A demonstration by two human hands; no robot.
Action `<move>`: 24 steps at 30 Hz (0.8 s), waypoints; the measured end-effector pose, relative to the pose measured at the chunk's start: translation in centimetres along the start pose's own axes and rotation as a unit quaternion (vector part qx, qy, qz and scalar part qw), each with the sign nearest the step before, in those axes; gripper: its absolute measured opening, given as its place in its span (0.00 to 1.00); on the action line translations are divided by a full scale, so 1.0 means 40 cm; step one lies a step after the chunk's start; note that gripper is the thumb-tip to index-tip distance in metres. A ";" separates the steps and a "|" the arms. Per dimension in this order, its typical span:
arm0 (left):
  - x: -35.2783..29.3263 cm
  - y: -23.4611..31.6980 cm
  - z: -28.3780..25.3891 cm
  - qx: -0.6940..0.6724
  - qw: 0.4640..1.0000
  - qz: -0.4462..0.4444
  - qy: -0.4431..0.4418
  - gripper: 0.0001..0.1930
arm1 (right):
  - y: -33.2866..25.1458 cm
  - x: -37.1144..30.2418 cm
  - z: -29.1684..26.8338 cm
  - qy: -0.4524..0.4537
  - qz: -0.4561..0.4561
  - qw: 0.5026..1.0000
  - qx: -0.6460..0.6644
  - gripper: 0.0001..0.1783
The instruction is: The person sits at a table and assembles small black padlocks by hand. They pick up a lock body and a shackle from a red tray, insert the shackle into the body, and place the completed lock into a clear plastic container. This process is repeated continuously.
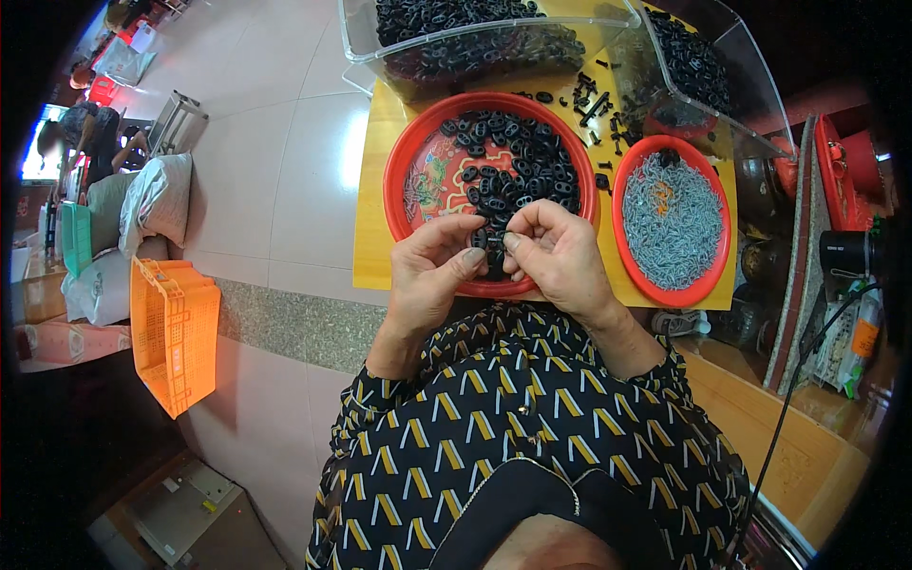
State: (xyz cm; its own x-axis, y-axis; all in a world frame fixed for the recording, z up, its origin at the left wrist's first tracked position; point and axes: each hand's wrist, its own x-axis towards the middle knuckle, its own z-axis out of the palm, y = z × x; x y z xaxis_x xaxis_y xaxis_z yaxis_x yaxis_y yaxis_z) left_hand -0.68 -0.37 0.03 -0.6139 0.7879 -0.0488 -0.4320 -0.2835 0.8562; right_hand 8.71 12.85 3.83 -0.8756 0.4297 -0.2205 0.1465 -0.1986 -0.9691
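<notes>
My left hand is closed in a pinch on a small black two-holed plastic piece. Close beside it, the thumb and fingers of my right hand press together. Something small may be between them, but I cannot make it out. Both hands are over the near rim of a round red tray. Many black two-holed oval pieces fill its far and right side, and a few small screws lie at its left. To the right, an oval red tray holds a heap of silvery screws.
Clear plastic bins of black parts stand at the table's far side. Loose black parts lie on the yellow table. An orange crate sits on the floor at left, with sacks beyond. Another person is far left.
</notes>
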 end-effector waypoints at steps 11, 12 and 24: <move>-0.003 0.007 0.001 0.043 0.999 0.007 -0.013 0.14 | 0.000 -0.001 0.002 -0.013 0.014 1.000 -0.008 0.03; -0.003 0.006 0.001 0.052 0.999 0.008 -0.015 0.14 | 0.000 -0.001 0.002 -0.015 0.012 1.000 -0.013 0.03; -0.008 0.009 0.014 0.080 0.997 0.017 -0.013 0.13 | 0.002 -0.002 0.008 -0.015 0.012 1.000 -0.003 0.03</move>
State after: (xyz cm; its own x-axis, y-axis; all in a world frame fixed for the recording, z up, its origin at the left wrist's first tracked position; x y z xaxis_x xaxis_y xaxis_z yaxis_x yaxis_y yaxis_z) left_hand -0.26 -0.41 0.66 -0.6079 0.7940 -0.0078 -0.2998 -0.2204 0.9282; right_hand 8.65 12.53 3.80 -0.8855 0.3975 -0.2405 0.1704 -0.2037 -0.9641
